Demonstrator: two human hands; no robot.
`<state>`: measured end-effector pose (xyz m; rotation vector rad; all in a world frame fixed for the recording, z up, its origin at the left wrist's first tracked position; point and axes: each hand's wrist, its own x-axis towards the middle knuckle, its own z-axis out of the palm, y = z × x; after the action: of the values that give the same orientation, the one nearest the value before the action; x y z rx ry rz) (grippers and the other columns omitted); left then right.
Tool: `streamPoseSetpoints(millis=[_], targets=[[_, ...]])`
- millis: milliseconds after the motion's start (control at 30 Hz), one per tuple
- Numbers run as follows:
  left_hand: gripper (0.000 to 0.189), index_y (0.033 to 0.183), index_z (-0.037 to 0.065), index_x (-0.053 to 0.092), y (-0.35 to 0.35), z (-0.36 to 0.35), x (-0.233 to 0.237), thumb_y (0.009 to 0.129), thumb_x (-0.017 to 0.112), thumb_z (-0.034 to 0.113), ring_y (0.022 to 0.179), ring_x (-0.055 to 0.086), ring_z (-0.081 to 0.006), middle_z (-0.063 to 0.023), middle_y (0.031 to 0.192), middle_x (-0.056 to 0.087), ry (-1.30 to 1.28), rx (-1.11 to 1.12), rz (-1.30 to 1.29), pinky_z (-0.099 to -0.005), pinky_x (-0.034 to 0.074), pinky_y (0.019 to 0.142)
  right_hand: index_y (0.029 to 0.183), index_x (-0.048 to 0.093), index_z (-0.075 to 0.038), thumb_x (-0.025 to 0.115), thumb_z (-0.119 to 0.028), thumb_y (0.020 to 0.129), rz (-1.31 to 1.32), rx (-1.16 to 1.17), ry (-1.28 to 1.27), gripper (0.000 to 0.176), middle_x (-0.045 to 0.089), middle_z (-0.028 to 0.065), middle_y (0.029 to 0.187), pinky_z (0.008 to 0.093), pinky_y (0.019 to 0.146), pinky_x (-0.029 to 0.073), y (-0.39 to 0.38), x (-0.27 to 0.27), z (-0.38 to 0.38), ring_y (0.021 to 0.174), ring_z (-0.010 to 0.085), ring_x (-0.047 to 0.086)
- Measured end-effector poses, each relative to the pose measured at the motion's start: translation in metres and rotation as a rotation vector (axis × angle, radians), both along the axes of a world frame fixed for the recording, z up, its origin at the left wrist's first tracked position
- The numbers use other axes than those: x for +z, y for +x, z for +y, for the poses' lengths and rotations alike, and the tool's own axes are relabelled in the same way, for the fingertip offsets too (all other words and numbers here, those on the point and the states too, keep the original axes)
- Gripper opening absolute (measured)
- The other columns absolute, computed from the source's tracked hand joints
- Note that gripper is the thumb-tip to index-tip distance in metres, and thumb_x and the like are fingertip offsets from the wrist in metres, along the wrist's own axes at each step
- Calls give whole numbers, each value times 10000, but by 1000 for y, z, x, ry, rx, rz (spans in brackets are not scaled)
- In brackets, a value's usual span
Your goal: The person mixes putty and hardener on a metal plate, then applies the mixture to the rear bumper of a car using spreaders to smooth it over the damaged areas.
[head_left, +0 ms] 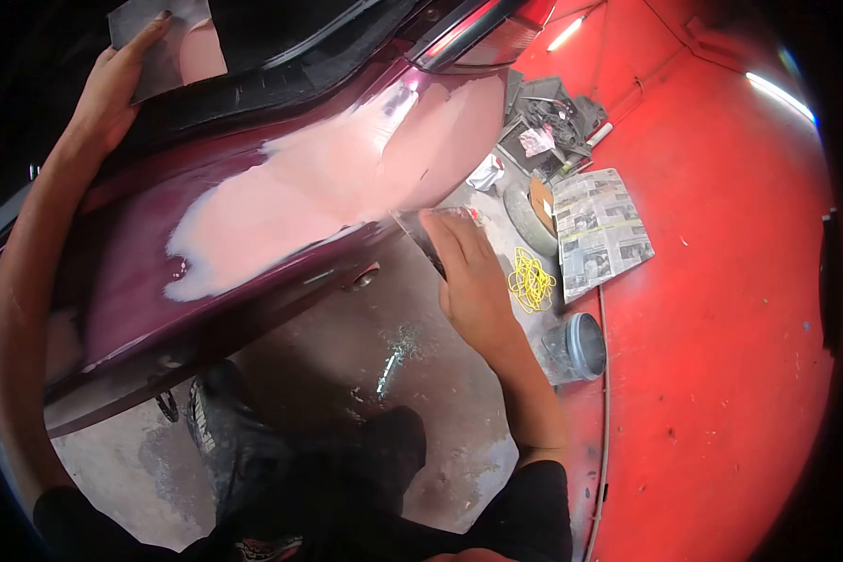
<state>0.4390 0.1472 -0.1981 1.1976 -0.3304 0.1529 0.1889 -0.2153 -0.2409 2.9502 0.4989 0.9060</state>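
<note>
My left hand grips a flat grey mixing plate near the upper left, thumb on top. A smear of pink body filler lies on the plate's right part. My right hand is closed on a thin, flat filler spreader, partly covered by the fingers. Its blade is at the lower edge of a dark purple car panel; whether it touches cannot be told. Across that panel runs a broad, uneven coat of pink filler, with pale edges at the left.
Right of the car lie a yellow cord, a newspaper-covered panel, a tyre and a grey bucket. Dark crates stand farther back. A red wall bounds the right side. A tail light sits above the panel.
</note>
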Motion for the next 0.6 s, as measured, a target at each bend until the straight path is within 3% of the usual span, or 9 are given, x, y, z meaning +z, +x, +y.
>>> streamPoseSetpoints(millis=[233, 600], targets=[[488, 1172, 19, 614, 12, 2, -7, 887, 688, 408, 948, 655, -153, -66, 1077, 670, 36, 24, -8, -316, 521, 839, 1237, 600, -35, 588, 88, 702, -149, -56, -41, 549, 565, 156, 1174, 463, 931, 460, 14, -5, 46, 1065, 367, 560], [522, 1177, 13, 613, 7, -3, -6, 870, 703, 424, 966, 660, -164, -75, 1084, 672, 54, 45, 6, -313, 524, 851, 1259, 599, -82, 616, 52, 701, -62, -196, -79, 574, 564, 119, 1123, 452, 872, 429, 6, -12, 75, 1042, 322, 525]])
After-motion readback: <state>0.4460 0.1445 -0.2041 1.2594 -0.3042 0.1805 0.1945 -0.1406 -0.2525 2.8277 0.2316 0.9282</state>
